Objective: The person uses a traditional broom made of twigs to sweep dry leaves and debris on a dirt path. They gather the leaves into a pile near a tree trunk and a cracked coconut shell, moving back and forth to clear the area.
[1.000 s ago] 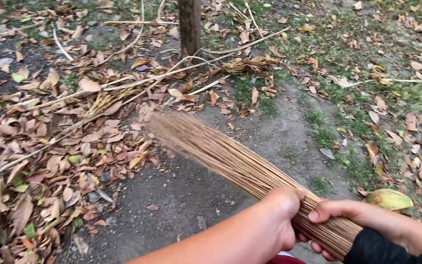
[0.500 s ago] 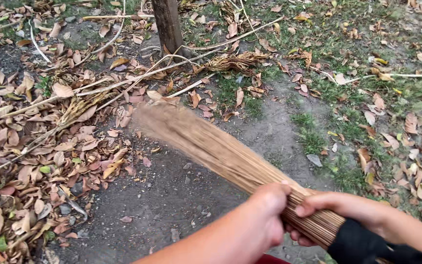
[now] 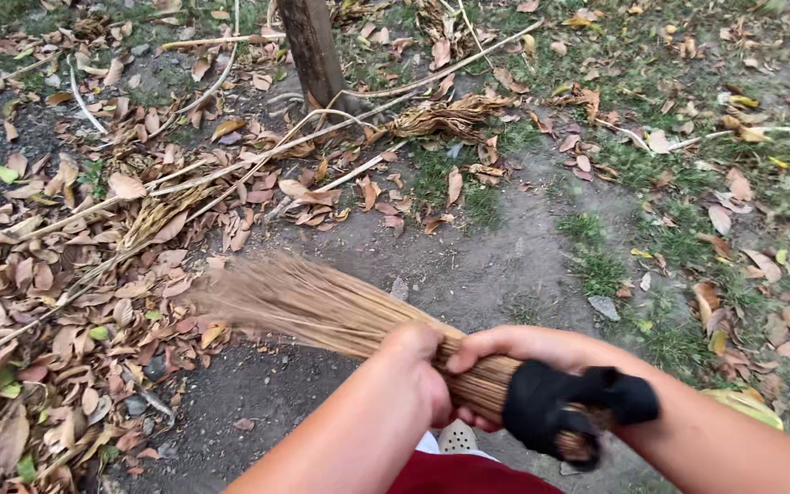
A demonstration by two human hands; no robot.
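Both forearms are bare, with no sleeves, watch or rings in view. The left hand (image 3: 418, 375) and right hand (image 3: 514, 352) wear no gloves. Below them shows dark red clothing (image 3: 468, 474) with a strip of white cloth (image 3: 429, 445) at its upper edge (only partly visible).

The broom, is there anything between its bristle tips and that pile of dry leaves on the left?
Nothing visible. The broom, gripped by the left hand and right hand, has its bristle tips already at the edge of the dry leaves, with only bare dirt beside them.
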